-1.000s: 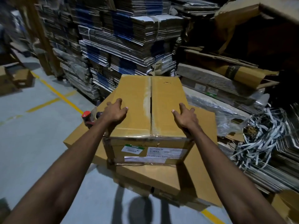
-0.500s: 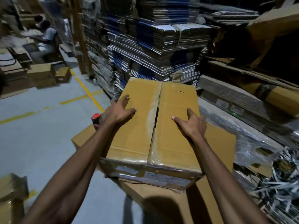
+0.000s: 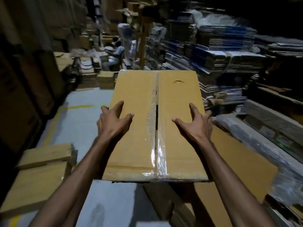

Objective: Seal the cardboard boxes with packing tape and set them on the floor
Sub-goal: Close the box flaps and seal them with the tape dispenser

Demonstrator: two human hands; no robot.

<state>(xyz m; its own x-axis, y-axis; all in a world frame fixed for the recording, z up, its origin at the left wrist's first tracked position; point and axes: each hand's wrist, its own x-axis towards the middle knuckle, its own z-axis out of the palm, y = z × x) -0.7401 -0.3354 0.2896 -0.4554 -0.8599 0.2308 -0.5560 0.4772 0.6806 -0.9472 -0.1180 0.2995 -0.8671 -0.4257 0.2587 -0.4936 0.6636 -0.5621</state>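
Taped box (image 3: 164,125) at centre, prob. lifted clear of the flat cardboard (image 3: 242,161) at 4 o'clock. Left hand (image 3: 113,122) and right hand (image 3: 195,123) clasp its sides, thumbs on top. Keep level, lower to floor (image 3: 85,112) at 9 o'clock.

box (image 3: 136,128): tan, with a ribbed torn strip along its seam
tape (image 3: 159,154): clear, glossy
floor (image 3: 85,112): grey, yellow lines
stacks (image 3: 221,51): blue-and-white edges
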